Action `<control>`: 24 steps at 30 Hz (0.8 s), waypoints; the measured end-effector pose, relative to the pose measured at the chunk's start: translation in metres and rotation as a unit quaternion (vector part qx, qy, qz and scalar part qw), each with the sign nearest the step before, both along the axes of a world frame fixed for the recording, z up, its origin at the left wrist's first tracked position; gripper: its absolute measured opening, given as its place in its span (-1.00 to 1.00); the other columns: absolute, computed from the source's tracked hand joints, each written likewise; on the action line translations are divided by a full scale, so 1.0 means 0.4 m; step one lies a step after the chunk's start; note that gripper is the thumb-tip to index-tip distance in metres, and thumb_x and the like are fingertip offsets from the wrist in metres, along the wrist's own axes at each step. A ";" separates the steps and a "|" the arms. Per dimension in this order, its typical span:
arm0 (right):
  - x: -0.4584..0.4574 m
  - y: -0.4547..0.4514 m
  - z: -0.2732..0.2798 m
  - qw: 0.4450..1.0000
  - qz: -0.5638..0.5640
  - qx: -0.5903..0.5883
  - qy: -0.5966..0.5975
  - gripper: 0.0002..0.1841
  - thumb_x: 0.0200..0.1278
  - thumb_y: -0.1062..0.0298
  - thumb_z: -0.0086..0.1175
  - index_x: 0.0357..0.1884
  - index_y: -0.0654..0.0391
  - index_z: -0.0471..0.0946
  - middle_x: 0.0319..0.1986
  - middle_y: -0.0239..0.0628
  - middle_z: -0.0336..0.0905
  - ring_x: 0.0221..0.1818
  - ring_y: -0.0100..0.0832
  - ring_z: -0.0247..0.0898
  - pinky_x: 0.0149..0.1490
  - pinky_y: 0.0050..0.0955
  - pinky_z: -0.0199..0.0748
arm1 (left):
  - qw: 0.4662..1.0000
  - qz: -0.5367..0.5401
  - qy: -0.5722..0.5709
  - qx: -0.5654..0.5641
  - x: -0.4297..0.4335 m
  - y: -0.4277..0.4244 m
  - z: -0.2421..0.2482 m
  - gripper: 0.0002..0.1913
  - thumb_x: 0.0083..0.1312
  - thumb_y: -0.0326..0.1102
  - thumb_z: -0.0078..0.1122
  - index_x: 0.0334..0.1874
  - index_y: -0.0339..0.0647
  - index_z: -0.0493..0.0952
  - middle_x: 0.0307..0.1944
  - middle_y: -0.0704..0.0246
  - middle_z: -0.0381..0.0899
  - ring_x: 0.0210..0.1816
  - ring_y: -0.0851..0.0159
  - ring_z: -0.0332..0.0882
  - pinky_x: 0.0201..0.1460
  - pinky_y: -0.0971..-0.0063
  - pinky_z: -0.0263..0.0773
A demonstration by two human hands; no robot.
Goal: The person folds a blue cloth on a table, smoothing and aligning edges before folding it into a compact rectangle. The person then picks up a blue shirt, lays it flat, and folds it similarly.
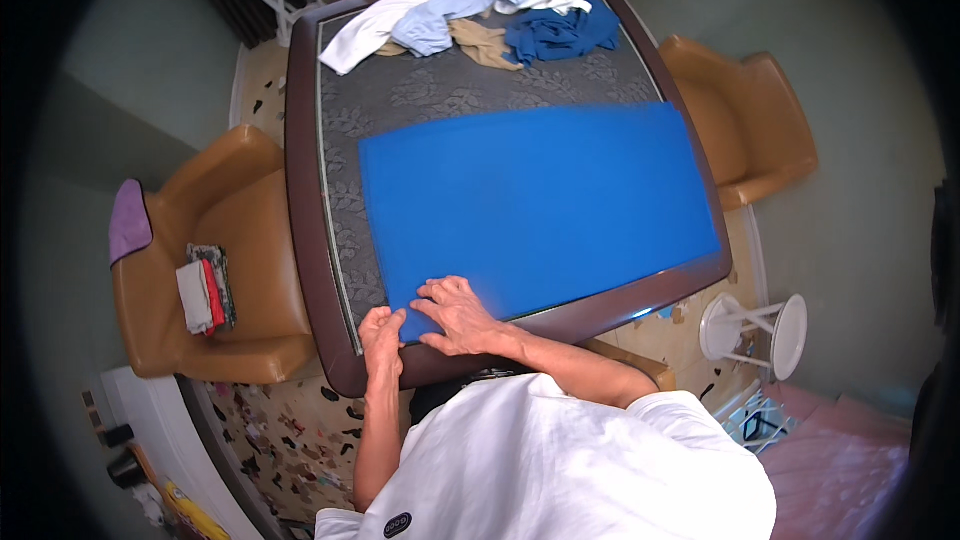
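Observation:
A blue cloth (540,202), roughly rectangular, lies spread flat over the near part of the table. At its near left corner my left hand (382,330) pinches the edge between thumb and fingers. Just right of it, my right hand (454,319) rests on the cloth with fingers spread, palm down, holding nothing. The cloth's right side reaches the table's wooden rim. Beyond it, on the dark leaf-patterned tabletop, lie a crumpled dark blue garment (562,34), a tan garment (484,43), a light blue garment (450,7) and a white garment (367,30).
The table's brown wooden rim (304,202) surrounds the top. Tan armchairs stand left (247,240) and right (739,120); the left one holds folded cloths (196,296) and a purple cloth (130,221). White stools (789,337) stand at the right. A patterned floor (277,442) shows at lower left.

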State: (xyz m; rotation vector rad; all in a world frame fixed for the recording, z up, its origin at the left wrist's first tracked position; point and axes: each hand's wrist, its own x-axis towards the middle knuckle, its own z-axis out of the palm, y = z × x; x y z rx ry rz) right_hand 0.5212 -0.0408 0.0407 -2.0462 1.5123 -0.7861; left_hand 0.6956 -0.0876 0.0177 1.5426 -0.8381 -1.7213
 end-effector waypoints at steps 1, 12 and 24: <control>-0.002 0.004 0.017 1.000 0.002 -0.006 -0.012 -0.43 -0.06 0.20 0.34 0.06 0.22 0.56 0.04 -0.05 0.46 0.17 -0.10 0.31 0.29 -0.07 0.11 | 1.000 0.007 0.019 0.004 0.000 -0.003 0.001 -0.93 0.25 -0.43 0.27 -0.32 -0.18 0.54 -0.47 0.45 0.58 -0.57 0.56 0.43 -0.67 0.68 0.22; 0.037 -0.004 0.003 0.995 -0.093 0.014 -0.023 -0.77 0.02 0.48 0.17 -0.20 0.16 0.61 -0.34 -0.20 0.50 -0.23 -0.12 0.45 -0.15 -0.18 0.38 | 0.998 -0.031 -0.006 0.054 -0.056 -0.083 0.046 -0.76 0.30 -0.19 0.31 -0.39 -0.17 0.50 -0.55 0.50 0.45 -0.61 0.56 0.32 -0.72 0.63 0.13; 0.071 -0.024 0.050 0.994 -0.099 -0.002 -0.042 -0.81 0.02 0.49 0.15 -0.26 0.16 0.61 -0.40 -0.21 0.51 -0.26 -0.09 0.47 -0.21 -0.14 0.42 | 0.986 -0.151 -0.041 -0.048 -0.109 -0.360 -0.020 -0.91 0.32 -0.42 0.20 -0.28 -0.30 0.55 -0.34 0.28 0.64 -0.41 0.32 0.56 -0.34 0.34 0.51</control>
